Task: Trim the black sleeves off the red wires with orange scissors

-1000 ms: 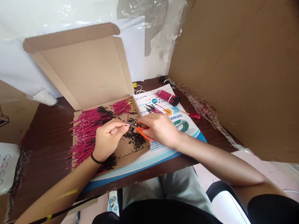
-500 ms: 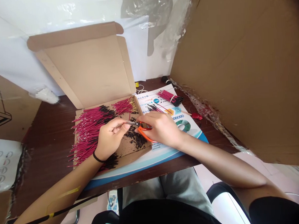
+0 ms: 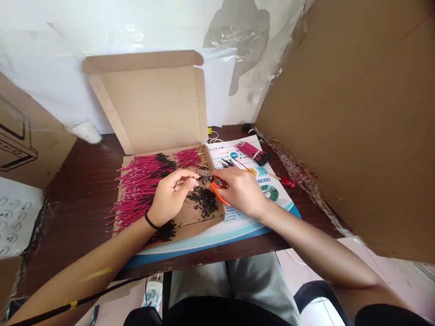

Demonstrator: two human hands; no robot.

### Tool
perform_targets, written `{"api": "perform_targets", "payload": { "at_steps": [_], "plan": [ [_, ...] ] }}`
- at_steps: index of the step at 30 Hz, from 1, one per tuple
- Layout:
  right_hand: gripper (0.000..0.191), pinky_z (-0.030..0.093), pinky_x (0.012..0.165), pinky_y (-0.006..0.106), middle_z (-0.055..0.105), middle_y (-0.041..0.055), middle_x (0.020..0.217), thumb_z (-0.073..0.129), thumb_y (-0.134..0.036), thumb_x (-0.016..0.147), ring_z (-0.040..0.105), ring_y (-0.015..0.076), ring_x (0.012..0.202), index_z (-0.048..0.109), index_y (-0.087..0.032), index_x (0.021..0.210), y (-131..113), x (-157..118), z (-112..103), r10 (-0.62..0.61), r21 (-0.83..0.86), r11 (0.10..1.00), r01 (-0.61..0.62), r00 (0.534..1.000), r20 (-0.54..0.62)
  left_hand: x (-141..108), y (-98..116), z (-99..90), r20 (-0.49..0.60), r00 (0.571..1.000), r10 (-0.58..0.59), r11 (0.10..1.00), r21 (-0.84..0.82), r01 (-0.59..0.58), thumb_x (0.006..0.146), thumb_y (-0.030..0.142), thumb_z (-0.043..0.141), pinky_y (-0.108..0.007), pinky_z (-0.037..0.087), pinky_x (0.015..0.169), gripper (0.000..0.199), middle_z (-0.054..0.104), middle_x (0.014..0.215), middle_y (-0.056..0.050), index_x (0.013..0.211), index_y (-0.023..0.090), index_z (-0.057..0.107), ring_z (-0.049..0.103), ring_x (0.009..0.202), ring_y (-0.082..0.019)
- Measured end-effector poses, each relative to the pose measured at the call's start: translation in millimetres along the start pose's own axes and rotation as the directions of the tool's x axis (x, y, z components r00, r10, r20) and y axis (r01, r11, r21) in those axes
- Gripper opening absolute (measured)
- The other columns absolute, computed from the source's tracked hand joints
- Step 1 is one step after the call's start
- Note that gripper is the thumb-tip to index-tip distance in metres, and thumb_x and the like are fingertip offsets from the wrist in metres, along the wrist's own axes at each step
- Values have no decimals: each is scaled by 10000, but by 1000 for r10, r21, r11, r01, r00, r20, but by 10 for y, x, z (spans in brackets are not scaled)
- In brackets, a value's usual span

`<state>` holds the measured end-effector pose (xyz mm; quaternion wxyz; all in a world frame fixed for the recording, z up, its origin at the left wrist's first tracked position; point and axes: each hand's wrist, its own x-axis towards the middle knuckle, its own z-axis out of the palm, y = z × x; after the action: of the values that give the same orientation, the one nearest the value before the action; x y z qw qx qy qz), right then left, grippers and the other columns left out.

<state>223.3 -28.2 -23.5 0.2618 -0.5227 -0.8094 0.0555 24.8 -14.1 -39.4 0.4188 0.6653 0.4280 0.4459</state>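
Left hand (image 3: 171, 197) pinches a thin wire (image 3: 203, 174) between thumb and fingertips; the right hand (image 3: 241, 192) closes around orange-handled scissors (image 3: 219, 192) beside it. Black snippets (image 3: 204, 202) lie in the cardboard box (image 3: 152, 105), with many loose red wires (image 3: 138, 189) left; one tied bundle (image 3: 252, 153) already rests on a printed leaflet (image 3: 270, 192).

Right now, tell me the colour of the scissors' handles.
The scissors' handles are orange, best seen in the head view.

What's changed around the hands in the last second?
The head view shifted, so the cardboard box sits lower in frame. The left hand eased slightly rightward, still pinching a wire; the right hand still holds the orange scissors. The black clippings stayed put.
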Motion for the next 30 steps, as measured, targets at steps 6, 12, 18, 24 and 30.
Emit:
{"api": "perform_targets", "payload": {
  "at_steps": [6, 12, 18, 24, 30],
  "plan": [
    [247, 414, 606, 263, 729, 57, 888, 602, -356, 839, 654, 191, 793, 686, -217, 1025, 2, -5, 22, 23, -86, 996, -20, 999, 37, 8, 54, -4, 27, 999, -19, 996, -81, 21, 848, 361, 583, -217, 430, 509, 404, 696, 796, -40, 1210, 185, 561, 542, 542, -86],
    [234, 396, 575, 260, 728, 61, 892, 598, -351, 840, 653, 199, 808, 684, -227, 1018, -60, -30, -7, 3, -148, 989, 4, 999, 48, 28, 74, 12, -19, 995, -95, 988, -127, 92, 814, 342, 615, -211, 423, 505, 203, 699, 723, -46, 898, 160, 591, 561, 542, -90],
    [281, 421, 615, 271, 724, 74, 912, 599, -391, 844, 655, 209, 827, 665, -211, 1050, -83, -25, -38, 42, -124, 991, -41, 999, 5, 29, 22, 14, 54, 995, -87, 975, -199, 96, 832, 370, 598, -217, 457, 533, 253, 708, 755, -55, 960, 152, 596, 569, 553, -88],
    [257, 425, 644, 274, 714, 72, 935, 570, -324, 866, 631, 203, 848, 645, -199, 1077, -89, -20, -18, -14, -89, 996, 22, 996, 85, 26, 32, 20, 107, 988, -112, 963, -231, 135, 866, 404, 549, -216, 444, 519, 241, 724, 795, -76, 888, 164, 562, 610, 576, -103],
    [239, 455, 684, 288, 705, 52, 959, 576, -262, 857, 631, 217, 908, 629, -203, 1083, -90, -27, -26, -4, -115, 993, 20, 991, 135, 37, 68, 29, 97, 985, -141, 962, -221, 159, 880, 444, 509, -205, 404, 504, 288, 672, 693, -33, 846, 161, 553, 526, 532, -81]
  ]
}}
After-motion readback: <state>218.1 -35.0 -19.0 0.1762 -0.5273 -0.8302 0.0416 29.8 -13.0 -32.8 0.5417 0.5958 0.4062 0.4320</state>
